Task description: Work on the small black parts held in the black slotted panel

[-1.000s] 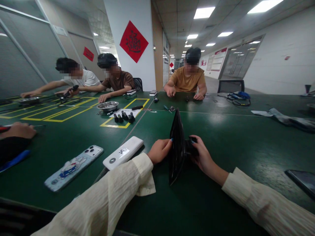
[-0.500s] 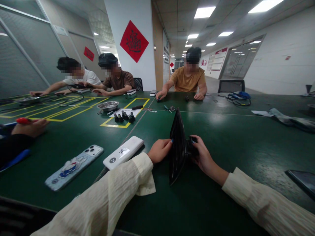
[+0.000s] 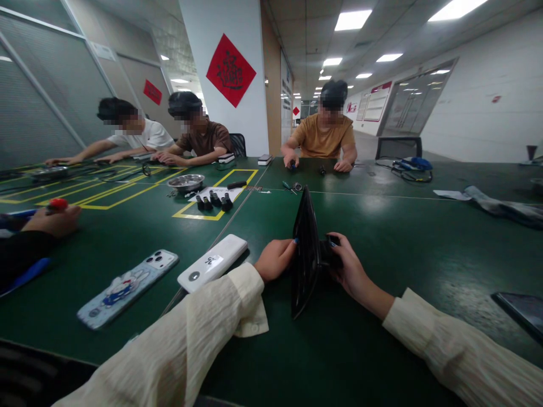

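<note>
Fingers (image 3: pixel 292 244) of the left hand (image 3: pixel 275 259) are steadying the upright black panel (image 3: pixel 306 249) on the tabletop (image 3: pixel 382 226) while the right hand (image 3: pixel 348 265) is curling around a small dark part (image 3: pixel 328 249) at its right face, apparently fitting it, calling for firm bracing.

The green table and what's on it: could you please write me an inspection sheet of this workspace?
Surface: green table, yellow taped boxes at far left.
Job's things: thin black panel stood on edge; small black part against its right face.
Clutter: white power bank, cartoon-case phone, metal bowl, small black pieces, dark tablet at right edge.
Hands: left hand grips the panel; right hand holds the black part.
Cables: blue and black bundle far right.
Surroundings: three seated people opposite, another person's hand at left, red wall hanging.
</note>
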### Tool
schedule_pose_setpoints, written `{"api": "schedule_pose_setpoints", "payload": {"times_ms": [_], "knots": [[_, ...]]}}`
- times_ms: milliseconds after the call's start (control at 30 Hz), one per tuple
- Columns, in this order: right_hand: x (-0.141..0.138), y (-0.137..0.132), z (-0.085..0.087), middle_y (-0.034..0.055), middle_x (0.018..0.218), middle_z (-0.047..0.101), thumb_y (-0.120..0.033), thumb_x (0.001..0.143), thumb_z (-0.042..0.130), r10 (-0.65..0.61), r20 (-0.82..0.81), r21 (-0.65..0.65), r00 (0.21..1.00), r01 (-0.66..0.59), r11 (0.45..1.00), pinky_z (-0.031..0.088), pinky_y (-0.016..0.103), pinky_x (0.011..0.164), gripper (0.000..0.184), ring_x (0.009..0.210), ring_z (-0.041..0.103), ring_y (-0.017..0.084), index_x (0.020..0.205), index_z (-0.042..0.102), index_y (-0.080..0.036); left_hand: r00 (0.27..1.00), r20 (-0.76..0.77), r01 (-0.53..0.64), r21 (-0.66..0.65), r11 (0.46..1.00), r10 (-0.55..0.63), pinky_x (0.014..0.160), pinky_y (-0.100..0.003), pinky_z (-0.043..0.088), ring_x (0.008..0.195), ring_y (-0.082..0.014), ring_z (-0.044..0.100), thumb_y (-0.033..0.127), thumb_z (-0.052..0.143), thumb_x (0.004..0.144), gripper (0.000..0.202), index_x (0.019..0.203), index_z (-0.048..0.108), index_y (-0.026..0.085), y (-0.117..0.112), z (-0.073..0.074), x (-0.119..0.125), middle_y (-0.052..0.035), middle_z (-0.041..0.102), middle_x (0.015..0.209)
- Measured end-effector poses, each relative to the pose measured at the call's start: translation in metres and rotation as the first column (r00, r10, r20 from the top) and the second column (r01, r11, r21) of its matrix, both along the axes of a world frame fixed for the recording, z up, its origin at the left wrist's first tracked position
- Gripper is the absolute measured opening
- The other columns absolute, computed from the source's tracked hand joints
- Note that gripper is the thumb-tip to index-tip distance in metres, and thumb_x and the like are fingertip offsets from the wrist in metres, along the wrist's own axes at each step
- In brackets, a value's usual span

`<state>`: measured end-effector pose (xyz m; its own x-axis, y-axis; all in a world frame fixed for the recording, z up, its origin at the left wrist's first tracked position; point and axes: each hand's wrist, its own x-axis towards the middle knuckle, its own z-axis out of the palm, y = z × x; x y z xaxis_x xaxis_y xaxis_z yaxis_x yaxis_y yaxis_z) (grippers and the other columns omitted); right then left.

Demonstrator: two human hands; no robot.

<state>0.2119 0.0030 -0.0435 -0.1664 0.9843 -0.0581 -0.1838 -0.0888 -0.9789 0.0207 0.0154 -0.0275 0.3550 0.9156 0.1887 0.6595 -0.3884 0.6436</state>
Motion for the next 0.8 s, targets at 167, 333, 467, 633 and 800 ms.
{"api": "schedule_pose_setpoints", "payload": {"times_ms": [167, 333, 467, 633, 800], "knots": [[-0.0002, 0.0000, 0.0004, -0.0039, 0.071, 0.050, -0.038, 0.077, 0.046, -0.001, -0.004, -0.015, 1.000, 0.001, 1.000, 0.027, 0.017, 0.031, 0.031, 0.045, 0.046, 0.009, 0.106, 0.040, -0.030, 1.000, 0.018, 0.025, 0.008, 1.000, -0.025, 0.063, -0.025, 0.038, 0.061, -0.0138, 0.047, 0.041, 0.020, 0.089, 0.045, 0.066, 0.049, 0.015, -0.0002, -0.0004, -0.0017, -0.0013, 0.052, 0.062], [0.0001, 0.0000, 0.0000, -0.0032, 0.073, 0.051, -0.037, 0.078, 0.046, 0.003, -0.007, -0.004, 1.000, -0.003, 1.000, 0.028, 0.017, 0.033, 0.031, 0.048, 0.048, 0.010, 0.107, 0.041, -0.030, 1.000, 0.027, -0.015, 0.000, 1.000, 0.015, 0.061, -0.025, 0.037, 0.058, -0.0136, 0.046, 0.043, 0.016, 0.089, 0.049, 0.061, 0.046, 0.016, -0.0002, -0.0014, -0.0008, -0.0009, 0.050, 0.058], [0.0006, -0.0001, 0.0002, -0.0031, 0.072, 0.051, -0.038, 0.078, 0.047, 0.003, -0.012, -0.006, 1.000, -0.003, 1.000, 0.027, 0.017, 0.032, 0.031, 0.047, 0.048, 0.010, 0.107, 0.041, -0.030, 1.000, 0.008, -0.008, 0.005, 1.000, 0.008, 0.061, -0.025, 0.038, 0.058, -0.0138, 0.047, 0.043, 0.020, 0.089, 0.047, 0.063, 0.049, 0.015, -0.0005, 0.0006, 0.0008, -0.0009, 0.052, 0.059], [-0.0005, -0.0010, 0.0025, -0.0033, 0.072, 0.051, -0.038, 0.077, 0.047, 0.011, -0.025, -0.013, 1.000, -0.011, 1.000, 0.028, 0.017, 0.033, 0.031, 0.048, 0.049, 0.011, 0.106, 0.040, -0.029, 1.000, 0.005, 0.012, -0.003, 1.000, -0.012, 0.062, -0.026, 0.038, 0.060, -0.0144, 0.048, 0.040, 0.022, 0.088, 0.045, 0.066, 0.051, 0.015, -0.0010, 0.0015, -0.0005, -0.0013, 0.053, 0.061], [-0.0019, -0.0012, 0.0042, -0.0033, 0.073, 0.051, -0.037, 0.075, 0.048, -0.005, -0.035, -0.033, 0.999, 0.004, 0.999, 0.029, 0.017, 0.034, 0.032, 0.050, 0.049, 0.011, 0.105, 0.040, -0.030, 0.999, 0.034, -0.028, -0.016, 0.999, 0.029, 0.058, -0.025, 0.037, 0.056, -0.0131, 0.045, 0.043, 0.014, 0.089, 0.051, 0.059, 0.046, 0.016, -0.0004, -0.0022, -0.0010, -0.0005, 0.048, 0.056]]}}
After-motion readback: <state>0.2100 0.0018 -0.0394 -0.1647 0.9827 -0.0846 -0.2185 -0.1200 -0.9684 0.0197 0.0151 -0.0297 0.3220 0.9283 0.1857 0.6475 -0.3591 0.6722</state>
